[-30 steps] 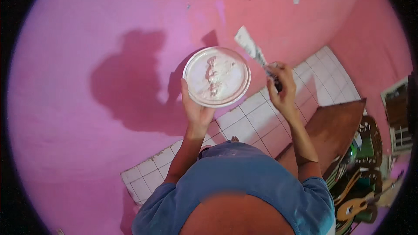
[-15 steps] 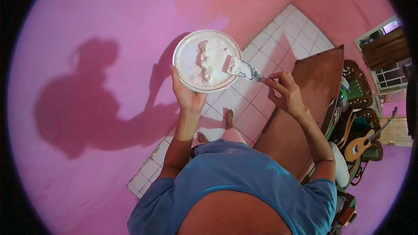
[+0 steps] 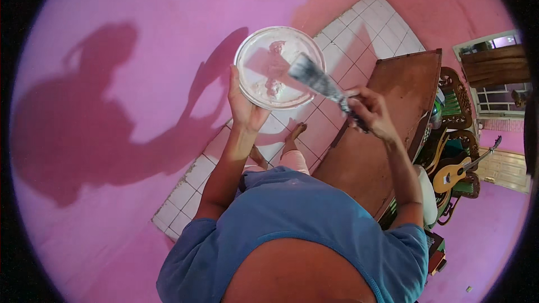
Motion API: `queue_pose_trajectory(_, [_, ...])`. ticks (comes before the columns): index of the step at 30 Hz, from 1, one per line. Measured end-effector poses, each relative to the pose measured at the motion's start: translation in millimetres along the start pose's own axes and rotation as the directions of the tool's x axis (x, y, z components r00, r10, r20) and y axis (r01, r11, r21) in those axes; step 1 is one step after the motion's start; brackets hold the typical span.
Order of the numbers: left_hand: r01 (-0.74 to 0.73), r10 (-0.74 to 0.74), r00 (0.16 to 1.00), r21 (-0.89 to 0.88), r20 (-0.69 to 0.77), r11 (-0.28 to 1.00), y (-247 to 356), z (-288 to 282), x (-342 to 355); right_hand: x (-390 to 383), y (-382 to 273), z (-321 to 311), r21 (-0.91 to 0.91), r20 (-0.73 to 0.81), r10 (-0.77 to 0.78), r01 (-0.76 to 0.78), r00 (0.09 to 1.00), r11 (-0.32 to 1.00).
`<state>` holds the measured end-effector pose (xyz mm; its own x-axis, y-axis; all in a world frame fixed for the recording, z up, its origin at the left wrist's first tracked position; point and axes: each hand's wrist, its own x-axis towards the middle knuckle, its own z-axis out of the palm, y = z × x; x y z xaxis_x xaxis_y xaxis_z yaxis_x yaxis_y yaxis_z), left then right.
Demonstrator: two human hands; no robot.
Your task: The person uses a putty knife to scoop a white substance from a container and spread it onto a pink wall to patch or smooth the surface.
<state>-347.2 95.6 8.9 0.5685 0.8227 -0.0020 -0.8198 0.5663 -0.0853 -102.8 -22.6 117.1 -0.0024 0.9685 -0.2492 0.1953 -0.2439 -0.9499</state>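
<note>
My left hand [image 3: 247,106] grips the lower left rim of a round white lid [image 3: 251,81], thumb up along its edge. A ridge of pale, thick paste [image 3: 275,67] runs down the middle of the lid. In my right hand [image 3: 370,113] is a putty knife [image 3: 315,78], its handle between my fingers. The blade hangs over the right side of the lid, pointing up and left, and casts a shadow across the paste. Grey smears cover the blade face that shows; its other side is hidden.
A pink wall [image 3: 168,0] stands close on my left. White floor tiles [image 3: 196,177] lie below. To the right is a large brown panel [image 3: 365,146], with carved chairs [image 3: 455,98] and a guitar [image 3: 451,177] behind it. A curtained window [image 3: 497,73] is farther off.
The putty knife has lifted off the lid and turned over; the paste seen on its blade before no longer shows. The lid has shifted slightly up and right with my left hand.
</note>
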Motion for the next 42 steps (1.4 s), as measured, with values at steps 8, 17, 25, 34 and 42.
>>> queue_pose_trajectory(8, [-0.032,0.032,1.0,0.009,0.002,0.999,62,4,-26,31,14,42,-0.042,0.082,0.169,-0.166,0.982,0.985])
queue_pose_trajectory(17, [-0.021,0.037,0.985,0.096,-0.17,0.995,96,-24,-12,35,21,18,-0.261,0.014,0.294,-0.28,0.956,0.924])
queue_pose_trajectory(25, [0.004,0.011,0.983,0.083,-0.182,0.997,96,-41,8,81,16,52,-0.124,-0.113,-0.003,-0.012,0.994,0.992])
queue_pose_trajectory(34, [0.004,-0.011,0.993,-0.061,-0.116,0.998,76,-39,-11,38,53,35,-0.053,-0.05,0.149,-0.151,0.988,0.987])
queue_pose_trajectory(42, [0.17,-0.169,0.984,0.016,-0.057,0.985,75,-63,-27,-2,56,-17,-0.352,-0.153,-0.115,0.055,0.982,0.934])
